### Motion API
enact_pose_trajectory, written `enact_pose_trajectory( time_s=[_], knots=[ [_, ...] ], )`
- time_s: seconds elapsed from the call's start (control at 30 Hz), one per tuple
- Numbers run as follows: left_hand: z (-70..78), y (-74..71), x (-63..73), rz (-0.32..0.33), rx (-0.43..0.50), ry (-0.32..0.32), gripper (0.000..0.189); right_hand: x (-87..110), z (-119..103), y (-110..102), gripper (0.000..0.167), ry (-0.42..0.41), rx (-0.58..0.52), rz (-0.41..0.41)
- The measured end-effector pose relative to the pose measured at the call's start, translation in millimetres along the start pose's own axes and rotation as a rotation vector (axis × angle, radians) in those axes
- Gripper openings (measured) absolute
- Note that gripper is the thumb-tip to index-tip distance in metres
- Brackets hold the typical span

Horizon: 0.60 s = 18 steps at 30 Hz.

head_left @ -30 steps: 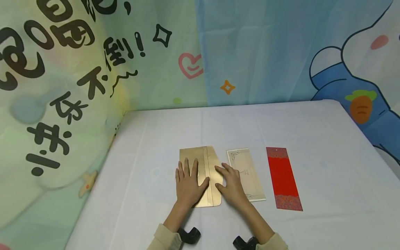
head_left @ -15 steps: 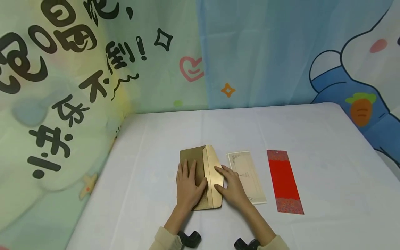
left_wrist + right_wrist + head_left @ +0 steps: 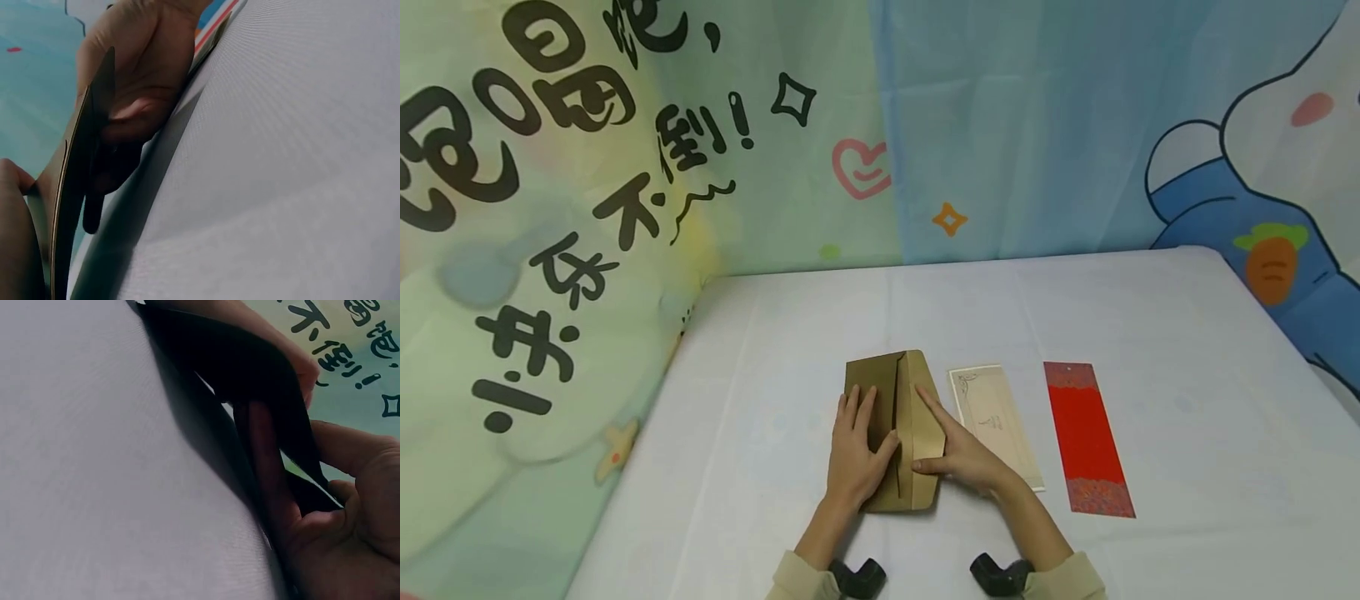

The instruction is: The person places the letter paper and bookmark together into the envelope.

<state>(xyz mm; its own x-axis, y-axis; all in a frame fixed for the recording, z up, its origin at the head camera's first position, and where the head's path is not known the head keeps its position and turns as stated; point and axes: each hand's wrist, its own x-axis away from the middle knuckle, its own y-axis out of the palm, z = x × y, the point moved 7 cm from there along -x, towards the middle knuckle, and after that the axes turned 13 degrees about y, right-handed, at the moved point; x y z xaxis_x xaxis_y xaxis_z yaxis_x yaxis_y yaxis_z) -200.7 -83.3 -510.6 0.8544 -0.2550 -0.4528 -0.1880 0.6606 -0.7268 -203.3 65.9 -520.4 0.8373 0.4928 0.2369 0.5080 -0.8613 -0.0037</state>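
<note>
A gold-brown paper envelope (image 3: 887, 442) with a folded flap along its right side lies in front of me, its right part raised off the white table. My left hand (image 3: 859, 458) rests on its left part, fingers nearly straight and thumb pointing toward the flap. My right hand (image 3: 962, 450) holds the right edge, thumb on top and fingers underneath. The right wrist view shows my right hand (image 3: 356, 519) around the dark underside of the envelope (image 3: 231, 356). In the left wrist view the envelope (image 3: 69, 169) appears edge-on, with my right hand (image 3: 140, 69) beyond it.
Right of the envelope lies a cream card (image 3: 996, 421) with a thin line pattern, partly behind my right hand. Farther right is a red strip (image 3: 1090, 437) with patterned ends. A printed cloth backdrop (image 3: 1015, 125) stands behind the white table (image 3: 1210, 433).
The envelope has shifted slightly right, and its right part has lifted from the table. My right hand has moved from touching the flap to gripping that edge, with fingers beneath.
</note>
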Motion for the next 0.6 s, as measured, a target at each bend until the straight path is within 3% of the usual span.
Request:
enact_pose_trajectory(
  time_s=[0.2,0.43,0.6],
  knots=[
    [0.1,-5.4,-2.4,0.021,-0.025,-0.013,0.078,0.0,-1,2,0.112,-0.015,-0.011,-0.034],
    [0.3,-10.0,-8.6,0.019,-0.174,-0.034,0.097,1.7,-2,7,0.112,-0.043,-0.098,-0.086],
    [-1.8,-11.2,-10.7,0.035,-0.204,-0.096,0.105,4.4,-4,10,0.111,-0.048,-0.143,-0.124]
  ],
)
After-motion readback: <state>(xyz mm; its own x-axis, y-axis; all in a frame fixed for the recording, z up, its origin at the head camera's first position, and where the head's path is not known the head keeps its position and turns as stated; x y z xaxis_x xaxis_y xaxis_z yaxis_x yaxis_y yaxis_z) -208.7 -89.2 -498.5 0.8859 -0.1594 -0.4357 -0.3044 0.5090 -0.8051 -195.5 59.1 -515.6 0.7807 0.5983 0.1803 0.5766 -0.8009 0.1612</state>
